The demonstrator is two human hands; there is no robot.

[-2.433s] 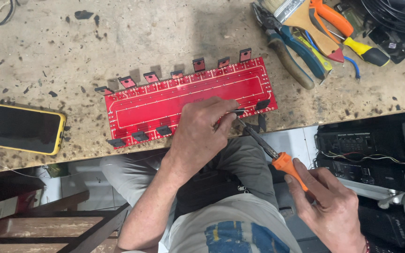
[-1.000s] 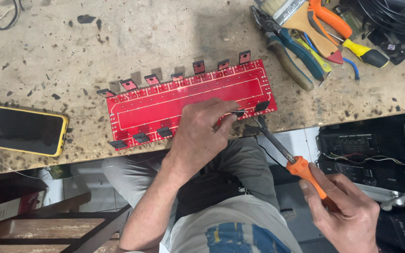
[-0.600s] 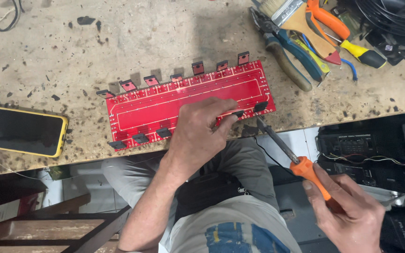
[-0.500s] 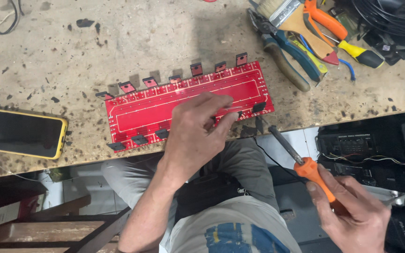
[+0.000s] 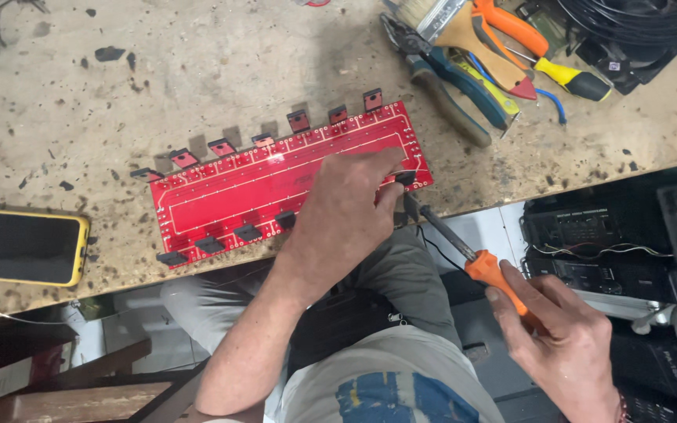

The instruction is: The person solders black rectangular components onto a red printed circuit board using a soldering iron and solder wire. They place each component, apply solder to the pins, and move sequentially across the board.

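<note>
Hands are busy at the near edge of the worktop [image 5: 197,70], which is a worn, spotted, pale bench. One long red circuit board [image 5: 276,184] lies flat there, slanting a bit, with its right end closest to the near edge. Small black parts [image 5: 248,233] sit in a row along its near side, and more stand along its far side. The left hand [image 5: 350,207] rests on the right part of the board, palm down, with its fingers curled narrow and its fingertips [image 5: 392,188] pinching a small black part [image 5: 406,178] at the board's right end. The right hand [image 5: 566,345] is off the worktop, below the near edge, closed around the orange handle of a soldering iron [image 5: 464,254]. The dark metal tip of that tool points up to the board's right end, just beside the pinched part; whether it touches is too small to tell. A phone in a yellow case [image 5: 21,247] lies near the left edge of the worktop, well apart from the board. At the far right corner lies a heap of tools: blue-handled pliers [image 5: 452,82], a paint brush [image 5: 440,19] and a yellow-handled screwdriver [image 5: 570,78]. Black boxes with wires [image 5: 589,235] sit lower down, right of the person's lap.
</note>
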